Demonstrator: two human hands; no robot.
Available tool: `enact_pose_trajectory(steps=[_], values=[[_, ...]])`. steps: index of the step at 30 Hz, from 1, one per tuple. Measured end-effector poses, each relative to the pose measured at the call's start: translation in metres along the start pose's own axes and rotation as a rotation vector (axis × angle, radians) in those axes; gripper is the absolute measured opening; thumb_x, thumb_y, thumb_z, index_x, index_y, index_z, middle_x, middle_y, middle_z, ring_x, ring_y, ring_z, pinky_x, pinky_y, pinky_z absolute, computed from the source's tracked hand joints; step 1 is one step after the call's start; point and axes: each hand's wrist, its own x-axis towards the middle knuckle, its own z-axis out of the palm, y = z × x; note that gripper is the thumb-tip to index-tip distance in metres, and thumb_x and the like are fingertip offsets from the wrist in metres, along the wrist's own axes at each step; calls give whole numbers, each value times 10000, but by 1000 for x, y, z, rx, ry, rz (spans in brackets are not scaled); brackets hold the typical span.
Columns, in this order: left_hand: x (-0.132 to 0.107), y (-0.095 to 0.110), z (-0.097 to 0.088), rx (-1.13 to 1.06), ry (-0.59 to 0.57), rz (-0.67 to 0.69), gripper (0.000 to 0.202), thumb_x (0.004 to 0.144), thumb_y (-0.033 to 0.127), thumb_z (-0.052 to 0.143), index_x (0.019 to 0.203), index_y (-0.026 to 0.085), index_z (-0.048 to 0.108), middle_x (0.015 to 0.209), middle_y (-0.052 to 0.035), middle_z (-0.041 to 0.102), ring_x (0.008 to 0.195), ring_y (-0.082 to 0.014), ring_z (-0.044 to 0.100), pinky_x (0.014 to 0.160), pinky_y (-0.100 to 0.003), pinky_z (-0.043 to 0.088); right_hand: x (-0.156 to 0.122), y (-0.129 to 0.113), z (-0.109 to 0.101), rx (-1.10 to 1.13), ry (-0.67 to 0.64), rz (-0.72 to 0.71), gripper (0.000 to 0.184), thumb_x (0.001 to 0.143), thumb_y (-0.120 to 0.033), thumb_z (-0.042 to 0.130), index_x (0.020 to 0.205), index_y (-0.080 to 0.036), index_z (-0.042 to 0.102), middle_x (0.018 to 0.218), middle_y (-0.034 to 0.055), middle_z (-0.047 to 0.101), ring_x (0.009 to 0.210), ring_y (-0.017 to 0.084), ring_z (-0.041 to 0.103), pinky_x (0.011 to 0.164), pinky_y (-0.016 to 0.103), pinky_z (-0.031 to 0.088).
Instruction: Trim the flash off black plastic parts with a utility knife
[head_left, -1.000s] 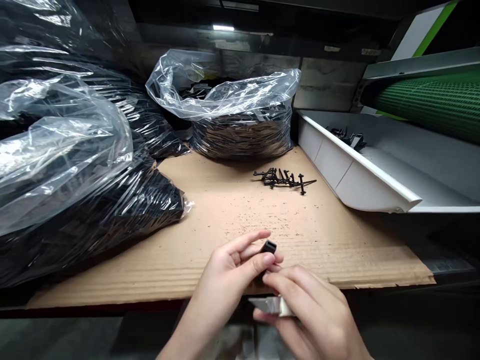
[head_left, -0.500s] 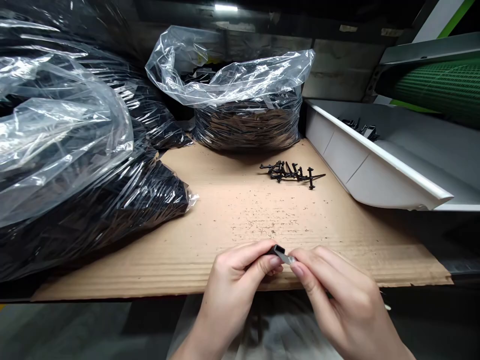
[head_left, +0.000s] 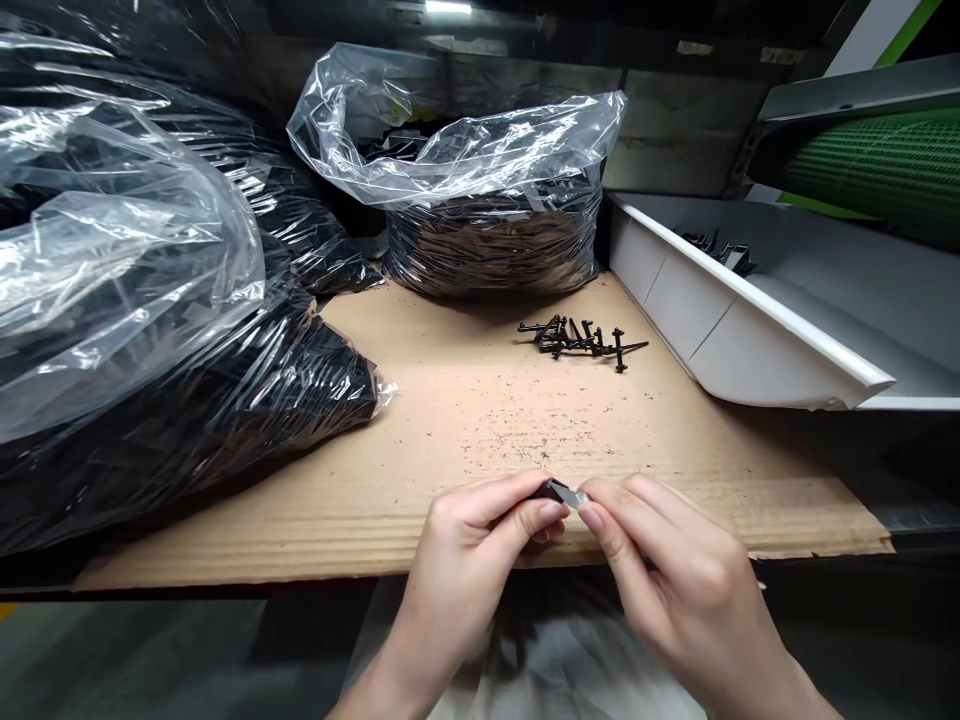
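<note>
My left hand pinches a small black plastic piece between thumb and forefinger, just over the near edge of the cardboard sheet. My right hand meets it from the right, its fingertips closed on a small silvery metal insert whose end touches the black piece. The two hands are fingertip to fingertip. How far the metal sits inside the black piece is hidden by the fingers.
A small heap of black plastic sprues lies on the cardboard at mid right. Clear bags full of black parts stand at the back and left. A white chute with a green conveyor belt is on the right.
My right hand rose from below the table edge with the silvery insert and came up to the black piece in my left hand. Both hands now sit closer together.
</note>
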Motion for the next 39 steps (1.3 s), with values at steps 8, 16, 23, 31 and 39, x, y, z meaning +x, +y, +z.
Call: enact_pose_trajectory(steps=[8,16,23,31,39], values=[[1,0,1,6,41,32,86,734,135,630,712,179,701,655,21,679,607,-107,606,568,-148,489,-1,-1,0,-14,-1,12,167,871,-147,463,829,-130,624,653,31,573,591,134,519,555,254,368],[-4,-4,1,58,36,118,99,733,125,631,734,186,709,712,5,694,645,-128,617,620,-186,495,1,16,0,-89,-33,118,230,884,-220,439,773,-150,627,644,34,571,598,147,531,565,265,358],[-7,-4,-1,-78,-51,45,151,843,245,518,780,175,636,683,5,597,602,-98,516,566,-176,428,-1,20,-12,43,-38,143,155,879,-184,455,850,-176,606,730,17,608,668,123,568,599,230,407],[-6,-3,-6,-221,-81,32,299,879,349,447,664,155,519,629,17,417,573,-93,347,526,-207,302,1,-5,-15,300,-180,-1,158,849,-98,441,846,-140,593,658,27,558,572,121,523,520,241,410],[-9,-9,-8,-166,-73,110,243,883,314,458,719,167,561,638,14,445,603,-105,382,557,-220,315,5,-8,-15,250,-200,-4,151,841,-91,451,791,-161,574,658,18,550,570,119,517,524,240,402]])
